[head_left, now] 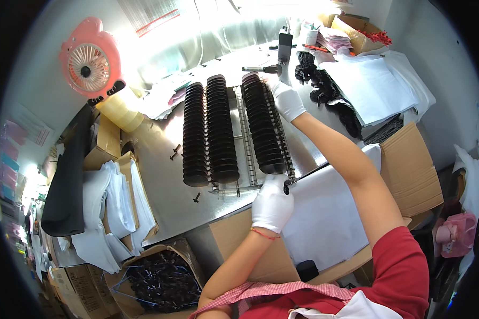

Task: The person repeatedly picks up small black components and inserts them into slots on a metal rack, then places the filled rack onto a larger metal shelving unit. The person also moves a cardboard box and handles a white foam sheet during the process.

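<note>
Three long rows of stacked black, thin, rounded pieces stand lengthwise on a metal rack (245, 141). Two of them, the left row (195, 138) and the middle row (222, 133), sit side by side. My hands, in white gloves, are at the two ends of the right row (262, 125). At its near end my left hand (273, 204) has its fingers closed against the last pieces, the tips partly hidden. Around the far end curls my right hand (288, 101), its fingers bright and partly covered. A bare metal rail shows between the middle and right rows.
Small dark pins (175, 152) lie on the metal table (162, 196). A pink fan (89, 61) stands back left above tape rolls (121, 112). Black bundled pieces (330, 93) and white sheets (375, 85) lie right. A carton of black parts (162, 279) sits below left.
</note>
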`<control>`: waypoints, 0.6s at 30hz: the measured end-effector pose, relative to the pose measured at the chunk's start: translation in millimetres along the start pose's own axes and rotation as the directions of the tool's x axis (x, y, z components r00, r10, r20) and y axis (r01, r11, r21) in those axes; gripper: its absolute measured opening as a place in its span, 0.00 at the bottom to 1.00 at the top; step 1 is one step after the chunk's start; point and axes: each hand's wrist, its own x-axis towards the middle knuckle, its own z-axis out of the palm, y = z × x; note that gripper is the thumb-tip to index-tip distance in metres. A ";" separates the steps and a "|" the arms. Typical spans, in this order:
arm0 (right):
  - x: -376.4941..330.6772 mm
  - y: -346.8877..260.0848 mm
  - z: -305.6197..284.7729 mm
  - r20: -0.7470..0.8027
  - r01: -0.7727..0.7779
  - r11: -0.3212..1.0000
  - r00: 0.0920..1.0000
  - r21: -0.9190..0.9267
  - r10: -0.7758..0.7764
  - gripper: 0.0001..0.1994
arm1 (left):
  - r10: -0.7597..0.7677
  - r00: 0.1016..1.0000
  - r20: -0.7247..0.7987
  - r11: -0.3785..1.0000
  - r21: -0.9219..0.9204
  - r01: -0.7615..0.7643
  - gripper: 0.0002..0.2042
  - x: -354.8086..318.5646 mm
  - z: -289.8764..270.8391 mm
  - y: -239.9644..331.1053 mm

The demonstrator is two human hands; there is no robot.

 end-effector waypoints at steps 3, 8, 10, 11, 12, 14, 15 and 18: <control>8.8 -7.6 -10.8 -0.017 0.026 0.992 0.999 -0.126 -0.029 0.18 | 0.054 0.997 -0.060 0.996 -0.062 -0.057 0.11 -2.1 0.9 -9.1; -16.6 -83.2 -67.6 -0.129 -0.124 0.927 0.975 0.353 0.179 0.15 | -0.188 0.974 0.123 0.483 -0.852 0.201 0.20 -8.8 -24.9 3.3; -55.3 -128.5 -108.4 0.035 -0.073 0.903 0.997 0.423 0.065 0.18 | -0.187 0.970 0.158 0.037 -0.985 0.168 0.28 -13.1 -32.7 24.2; -72.6 -145.0 -126.1 0.110 0.035 0.888 0.989 0.458 -0.095 0.19 | -0.165 0.971 0.173 -0.110 -0.982 0.156 0.32 -13.3 -37.5 37.5; -86.7 -159.6 -146.2 0.310 0.022 0.840 0.924 0.542 -0.224 0.19 | -0.153 0.964 0.215 -0.128 -0.972 0.197 0.30 -12.2 -40.5 43.7; -85.1 -166.9 -149.9 0.579 0.286 0.850 0.633 0.441 -0.514 0.24 | -0.230 0.939 0.255 -0.330 -0.928 0.171 0.23 -8.6 -31.5 31.4; -91.7 -157.4 -149.1 0.560 0.365 0.816 0.596 0.449 -0.575 0.27 | -0.239 0.932 0.273 -0.367 -0.914 0.174 0.23 -12.2 -31.0 30.7; -54.6 -106.2 -118.5 0.440 0.068 0.745 0.771 0.663 -0.461 0.12 | -0.341 0.916 0.213 -0.271 -0.955 0.121 0.19 -22.0 -29.7 19.6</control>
